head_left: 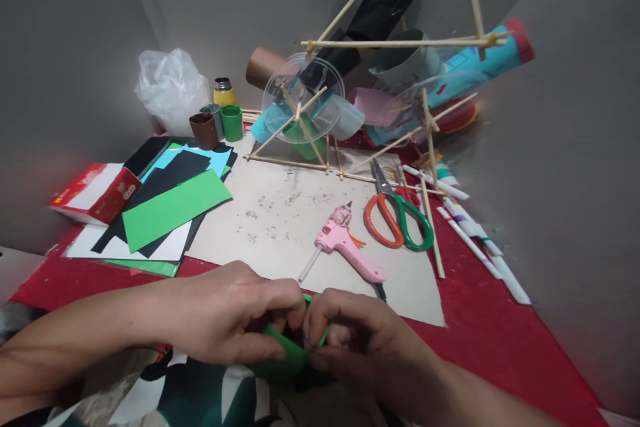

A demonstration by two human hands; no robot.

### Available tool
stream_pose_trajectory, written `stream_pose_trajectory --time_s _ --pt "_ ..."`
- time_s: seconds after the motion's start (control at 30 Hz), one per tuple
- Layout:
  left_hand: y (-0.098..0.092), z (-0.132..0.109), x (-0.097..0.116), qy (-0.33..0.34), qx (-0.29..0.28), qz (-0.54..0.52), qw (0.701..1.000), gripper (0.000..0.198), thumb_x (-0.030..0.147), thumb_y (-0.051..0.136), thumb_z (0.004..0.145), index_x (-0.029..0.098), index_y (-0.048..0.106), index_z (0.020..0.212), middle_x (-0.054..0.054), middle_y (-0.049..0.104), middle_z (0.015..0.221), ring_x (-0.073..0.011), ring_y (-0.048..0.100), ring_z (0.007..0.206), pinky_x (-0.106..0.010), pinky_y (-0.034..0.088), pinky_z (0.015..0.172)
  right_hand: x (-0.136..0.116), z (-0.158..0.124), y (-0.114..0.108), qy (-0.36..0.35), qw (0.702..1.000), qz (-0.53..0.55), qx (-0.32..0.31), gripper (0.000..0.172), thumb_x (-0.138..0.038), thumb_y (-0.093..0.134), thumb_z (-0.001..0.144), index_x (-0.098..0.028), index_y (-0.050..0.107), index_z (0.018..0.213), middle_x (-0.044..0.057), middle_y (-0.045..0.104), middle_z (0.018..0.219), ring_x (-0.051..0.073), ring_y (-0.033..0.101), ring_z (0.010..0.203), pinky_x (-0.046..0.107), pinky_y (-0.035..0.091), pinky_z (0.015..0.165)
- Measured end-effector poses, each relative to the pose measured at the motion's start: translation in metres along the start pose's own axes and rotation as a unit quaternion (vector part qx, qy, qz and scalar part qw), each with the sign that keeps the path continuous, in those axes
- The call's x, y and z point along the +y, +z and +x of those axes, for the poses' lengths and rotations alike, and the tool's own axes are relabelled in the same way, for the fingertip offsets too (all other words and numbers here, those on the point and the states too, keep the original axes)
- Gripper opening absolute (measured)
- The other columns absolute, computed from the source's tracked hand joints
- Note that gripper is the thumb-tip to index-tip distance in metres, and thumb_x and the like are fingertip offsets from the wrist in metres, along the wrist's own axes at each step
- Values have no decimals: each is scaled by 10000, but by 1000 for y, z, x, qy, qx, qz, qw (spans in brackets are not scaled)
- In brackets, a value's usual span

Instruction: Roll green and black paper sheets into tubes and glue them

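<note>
Right hand (365,330): thumb and forefinger pressed together, pinching the edge of the green paper piece (287,357). Left hand (230,310): thumb laid along the outer wall of the same piece, forefinger curled over its rim; I cannot tell from my remote view what the hidden fingertips do. The piece is low in front of the person, between both hands, bent into a curve; whether its ends meet is covered. I judge the step in hand to be shaping or joining this curve, and the next move to call for an even pinch, with the left hand bracing the wall against collapse. Just beyond, on a pale sheet (280,260), a pink glue gun (345,243) lies within what I take to be easy reach, scissors (384,183) beside it. Farther left: flat coloured paper (177,210). Behind: a brown cup (204,131) and a green cup (231,123) near a stick frame (287,163).
</note>
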State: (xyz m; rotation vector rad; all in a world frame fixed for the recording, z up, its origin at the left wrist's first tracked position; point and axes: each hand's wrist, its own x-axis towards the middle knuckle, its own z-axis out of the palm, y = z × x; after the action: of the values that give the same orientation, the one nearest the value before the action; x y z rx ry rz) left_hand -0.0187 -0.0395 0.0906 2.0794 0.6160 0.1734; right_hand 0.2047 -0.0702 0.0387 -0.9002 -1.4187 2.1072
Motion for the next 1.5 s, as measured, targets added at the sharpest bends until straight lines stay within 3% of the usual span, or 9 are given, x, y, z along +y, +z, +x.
stream_pose_trajectory --time_s 0.13,0.33,0.47,0.6,0.73,0.83,1.03,1.2,1.5 --pt "2 -2 -1 7 16 -3 1000 189 132 626 809 195 487 921 54 505 706 -60 409 527 -171 286 464 2 1 -2 -15 999 -33 19 214 -368 665 817 -182 573 769 -95 352 497 50 254 422 195 158 401" --pt "8 -3 -6 59 44 23 997 75 146 569 866 180 525 917 22 544 697 -99 474 597 -211 355 542 -2 1 -4 -148 970 -188 46 111 -255 602 868 -184 642 794 -14 556 680 99 427 579 221 336 524" --pt "12 -4 -9 111 81 44 990 28 154 530 900 166 549 917 -14 616 723 -116 562 637 -215 433 602 -4 0 -6 -192 954 -227 38 125 -190 544 888 -192 657 836 0 594 708 110 482 613 224 377 557" --pt "18 -5 -14 141 112 75 981 68 170 519 914 160 559 967 -30 648 736 -129 585 632 -228 456 596 -5 0 -4 -162 962 -216 50 114 -209 551 877 -191 649 822 -21 534 653 98 420 562 215 340 509" --pt "24 -7 -19 156 129 127 971 137 192 503 926 138 567 1035 -58 658 751 -155 588 643 -262 443 585 -3 -1 -2 -65 990 -121 34 125 -296 562 879 -199 584 802 -83 321 531 73 257 460 192 197 406" --pt "26 -8 -20 166 143 148 964 138 194 512 925 124 579 1024 -51 640 714 -153 580 622 -262 434 559 -2 -1 -1 -58 991 -119 29 117 -288 559 878 -199 568 803 -92 292 521 69 238 450 191 181 398" --pt "26 -7 -21 171 154 152 961 140 193 516 927 126 597 1020 -57 651 721 -155 589 641 -271 468 565 -4 -1 -4 -211 934 -284 42 39 -167 605 846 -186 639 844 -10 583 677 88 459 539 205 352 468" --pt "26 -7 -23 173 146 142 964 140 184 536 918 116 618 1009 -69 669 744 -161 592 659 -279 471 570 0 2 -7 -328 884 -332 26 150 -128 628 854 -200 632 986 39 703 839 135 641 767 241 509 680" --pt "22 -6 -19 167 111 111 973 161 157 520 912 98 657 972 -97 670 773 -177 596 687 -299 459 581 6 1 -10 -325 873 -363 17 144 -148 640 864 -202 638 998 20 711 836 122 650 734 219 495 643"
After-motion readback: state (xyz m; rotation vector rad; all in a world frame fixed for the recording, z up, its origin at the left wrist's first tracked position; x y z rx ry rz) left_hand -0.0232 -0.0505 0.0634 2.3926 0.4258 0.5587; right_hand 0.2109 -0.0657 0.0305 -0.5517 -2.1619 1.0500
